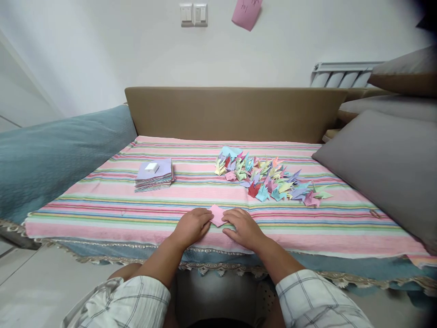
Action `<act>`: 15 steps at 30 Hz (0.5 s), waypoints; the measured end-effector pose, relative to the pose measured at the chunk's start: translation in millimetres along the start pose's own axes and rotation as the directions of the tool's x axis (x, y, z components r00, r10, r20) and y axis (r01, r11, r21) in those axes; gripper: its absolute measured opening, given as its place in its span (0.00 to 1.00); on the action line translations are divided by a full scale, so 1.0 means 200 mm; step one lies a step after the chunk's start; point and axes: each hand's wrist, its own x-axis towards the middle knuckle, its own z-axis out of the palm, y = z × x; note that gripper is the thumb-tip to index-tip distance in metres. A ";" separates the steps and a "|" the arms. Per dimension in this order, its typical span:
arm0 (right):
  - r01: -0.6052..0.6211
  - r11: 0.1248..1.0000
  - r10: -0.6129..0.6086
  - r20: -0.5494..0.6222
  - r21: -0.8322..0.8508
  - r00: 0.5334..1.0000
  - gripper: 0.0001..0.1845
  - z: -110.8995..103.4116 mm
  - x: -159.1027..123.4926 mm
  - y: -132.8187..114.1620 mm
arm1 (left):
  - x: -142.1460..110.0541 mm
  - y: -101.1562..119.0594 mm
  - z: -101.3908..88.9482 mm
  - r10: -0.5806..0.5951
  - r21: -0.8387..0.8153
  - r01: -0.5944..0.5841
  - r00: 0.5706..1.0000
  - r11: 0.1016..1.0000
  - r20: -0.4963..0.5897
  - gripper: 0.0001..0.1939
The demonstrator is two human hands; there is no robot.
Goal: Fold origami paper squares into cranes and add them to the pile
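A small pink folded paper (217, 214) lies on the striped cloth (102, 214) near its front edge. My left hand (191, 225) rests palm down at the paper's left, fingers curled and pressing its edge. My right hand (243, 227) sits at the paper's right, fingertips pinched on that side. Both hands hold the paper flat against the cloth. Beyond them lies a heap of several folded paper cranes (266, 178) in many colours. To the left sits a stack of square paper sheets (154, 176) with a small white block (151, 167) on top.
The cloth covers a sofa seat with a tan backrest (232, 111). A teal blanket (51, 155) drapes the left arm. Grey cushions (385, 168) lean at the right. A pink note (246, 12) and light switches (193, 14) are on the wall. A radiator (341, 75) stands at the back right.
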 end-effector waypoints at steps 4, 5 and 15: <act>-0.064 0.996 0.070 -0.103 0.059 0.992 0.11 0.02 0.02 0.00 | 0.02 0.01 0.00 -0.150 -0.148 0.142 0.988 0.979 -0.044 0.13; -0.081 0.993 0.091 -0.130 0.083 0.987 0.10 0.02 0.03 0.00 | 0.02 0.01 0.00 -0.196 -0.202 0.182 0.979 0.962 -0.052 0.13; -0.339 0.737 0.443 -0.039 0.584 0.896 0.17 0.02 0.09 0.00 | 0.10 0.03 0.00 -0.623 -0.706 0.467 0.781 0.532 0.047 0.15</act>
